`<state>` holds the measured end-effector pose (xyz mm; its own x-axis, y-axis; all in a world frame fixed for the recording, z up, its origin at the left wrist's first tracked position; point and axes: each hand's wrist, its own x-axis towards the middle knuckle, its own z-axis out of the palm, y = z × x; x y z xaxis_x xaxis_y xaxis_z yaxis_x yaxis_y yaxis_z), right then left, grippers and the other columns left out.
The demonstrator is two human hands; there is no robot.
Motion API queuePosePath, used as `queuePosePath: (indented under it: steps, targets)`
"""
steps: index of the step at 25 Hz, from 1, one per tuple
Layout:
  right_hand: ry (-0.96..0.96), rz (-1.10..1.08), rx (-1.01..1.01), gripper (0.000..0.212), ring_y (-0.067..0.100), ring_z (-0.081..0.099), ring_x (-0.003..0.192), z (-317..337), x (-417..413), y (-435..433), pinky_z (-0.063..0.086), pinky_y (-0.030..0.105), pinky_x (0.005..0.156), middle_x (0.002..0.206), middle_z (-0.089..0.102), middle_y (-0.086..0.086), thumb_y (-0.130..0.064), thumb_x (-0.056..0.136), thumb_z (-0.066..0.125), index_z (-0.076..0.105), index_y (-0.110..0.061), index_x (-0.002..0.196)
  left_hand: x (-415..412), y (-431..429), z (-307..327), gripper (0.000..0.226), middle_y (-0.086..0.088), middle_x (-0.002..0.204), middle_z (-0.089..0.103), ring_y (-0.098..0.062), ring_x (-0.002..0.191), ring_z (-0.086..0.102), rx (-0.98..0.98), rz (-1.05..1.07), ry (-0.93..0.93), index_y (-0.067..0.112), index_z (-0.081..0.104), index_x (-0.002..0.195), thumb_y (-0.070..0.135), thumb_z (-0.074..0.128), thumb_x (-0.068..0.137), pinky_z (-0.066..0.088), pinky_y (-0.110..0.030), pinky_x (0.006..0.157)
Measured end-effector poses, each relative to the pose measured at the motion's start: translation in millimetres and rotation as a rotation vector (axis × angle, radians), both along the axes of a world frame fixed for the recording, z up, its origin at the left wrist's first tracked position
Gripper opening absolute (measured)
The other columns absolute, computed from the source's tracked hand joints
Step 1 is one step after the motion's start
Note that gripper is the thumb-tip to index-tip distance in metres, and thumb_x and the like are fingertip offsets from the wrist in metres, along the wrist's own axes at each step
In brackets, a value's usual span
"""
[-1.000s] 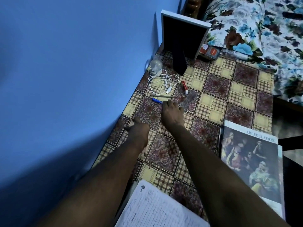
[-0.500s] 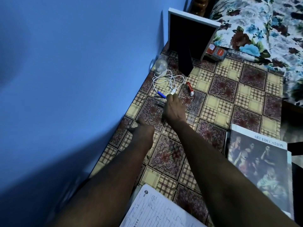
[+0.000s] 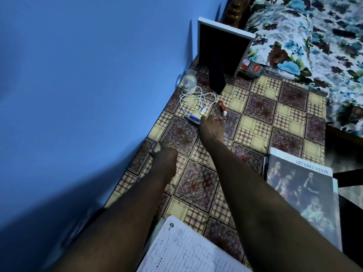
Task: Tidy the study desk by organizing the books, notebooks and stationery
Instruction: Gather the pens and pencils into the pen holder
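A blue pen (image 3: 194, 118) lies beside a darker pen on the patterned desk cloth (image 3: 257, 122), just below a white USB cable (image 3: 196, 101). My right hand (image 3: 211, 129) reaches far forward and its fingertips grip the pens' near ends. Resting on the cloth close to the blue wall is my left hand (image 3: 164, 157), fingers loose and holding nothing. A small red and white stick (image 3: 222, 108) lies right of the cable. An "Art Education" book (image 3: 300, 193) sits at the right edge, and an open lined notebook (image 3: 186, 250) at the near edge.
A photo frame (image 3: 222, 55) stands back-side out at the far end, with a small white lamp (image 3: 189, 83) to its left and an orange packet (image 3: 252, 68) to its right. A floral-sheeted bed (image 3: 314, 46) borders the desk's far right. The blue wall (image 3: 88, 95) runs along the left.
My right hand has reached farther toward the cable and the blue pen has shifted and turned under its fingers. My left hand has stayed on the cloth.
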<state>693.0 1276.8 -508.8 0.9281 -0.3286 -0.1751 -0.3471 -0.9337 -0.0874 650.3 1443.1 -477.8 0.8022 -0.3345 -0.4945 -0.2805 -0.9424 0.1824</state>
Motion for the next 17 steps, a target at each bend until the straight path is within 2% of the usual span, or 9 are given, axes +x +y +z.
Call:
queuePosePath:
  steps: [2,4,5,7,10,12,13,15,17]
  targets:
    - [0.014,0.029,0.014,0.039,0.035,0.050,0.116,2.6,-13.7,14.4,0.048,0.050,0.096,0.132,0.047,0.023,-0.016,0.093,0.057,0.044,-0.006,0.129,-6.9,10.3,-5.1,0.056,-0.019,0.159,0.002,-0.036,0.120,0.054,-0.051,0.053,0.009,0.003,0.053,0.122,-0.007,0.076,0.072,0.051,-0.043,0.096]
    - [0.014,0.027,0.087,0.039,0.029,0.053,0.106,7.3,-33.4,32.8,0.051,0.043,0.089,0.128,0.046,0.019,-0.015,0.094,0.055,0.042,-0.006,0.130,-11.3,17.5,-7.1,0.085,-0.018,0.159,0.004,-0.040,0.140,0.028,-0.047,0.063,0.013,0.003,0.034,0.142,0.000,0.080,0.071,0.038,-0.047,0.110]
    - [-0.002,0.020,0.134,0.040,0.027,0.054,0.101,13.8,-47.5,42.9,0.052,0.039,0.085,0.127,0.045,0.018,-0.016,0.095,0.055,0.041,-0.006,0.131,-16.4,21.9,-1.1,0.099,-0.018,0.159,0.005,-0.041,0.143,0.022,-0.051,0.074,0.014,0.007,0.021,0.150,0.002,0.080,0.071,0.035,-0.047,0.112]
    - [-0.007,0.012,0.248,0.037,0.026,0.057,0.093,30.4,-71.0,59.0,0.051,0.036,0.078,0.126,0.042,0.018,-0.017,0.097,0.052,0.044,-0.004,0.130,-22.8,28.0,17.7,0.106,-0.017,0.160,0.008,-0.039,0.142,0.025,-0.082,0.086,-0.060,0.014,0.007,0.153,0.003,0.077,0.075,0.038,-0.044,0.110]
    - [0.031,0.029,0.492,0.020,0.026,0.057,0.081,66.2,-97.5,73.3,0.051,0.040,0.080,0.111,0.044,0.015,-0.017,0.098,0.050,0.055,-0.004,0.112,-32.7,34.3,65.5,0.091,-0.011,0.157,0.020,-0.036,0.141,0.025,-0.095,-0.032,-0.214,0.020,0.016,0.151,0.007,0.073,0.081,0.037,-0.050,0.109]
    - [0.026,0.016,0.708,0.018,0.020,0.049,0.063,98.5,-113.4,79.2,0.045,0.034,0.066,0.088,0.053,0.013,-0.014,0.096,0.051,0.058,0.002,0.092,-38.2,40.6,102.3,0.075,-0.008,0.150,0.034,-0.032,0.141,0.025,-0.026,-0.120,-0.280,0.020,0.031,0.147,0.013,0.070,0.084,0.033,-0.049,0.111]
    - [0.028,-0.017,0.816,0.020,0.017,0.045,0.056,116.8,-123.0,82.6,0.041,0.029,0.057,0.079,0.058,0.011,-0.012,0.096,0.053,0.060,0.005,0.089,-41.5,45.3,120.7,0.063,-0.008,0.144,0.041,-0.031,0.141,0.026,0.009,-0.154,-0.319,0.020,0.040,0.142,0.016,0.069,0.086,0.031,-0.048,0.112]
    - [0.010,-0.086,0.998,0.018,0.010,0.039,0.049,154.0,-147.0,96.5,0.031,0.022,0.045,0.071,0.065,0.007,-0.013,0.094,0.058,0.065,0.002,0.085,-53.9,64.1,154.6,0.041,-0.008,0.132,0.053,-0.029,0.135,0.035,0.062,-0.212,-0.431,0.018,0.055,0.128,0.020,0.066,0.089,0.033,-0.045,0.107]
    - [-0.034,-0.139,1.123,0.013,0.009,0.039,0.048,181.2,-165.0,110.9,0.027,0.022,0.045,0.070,0.068,0.005,-0.014,0.091,0.064,0.067,-0.008,0.080,-68.8,86.2,177.7,0.028,-0.008,0.120,0.061,-0.028,0.123,0.045,0.054,-0.249,-0.512,0.016,0.062,0.117,0.022,0.064,0.090,0.040,-0.040,0.097]
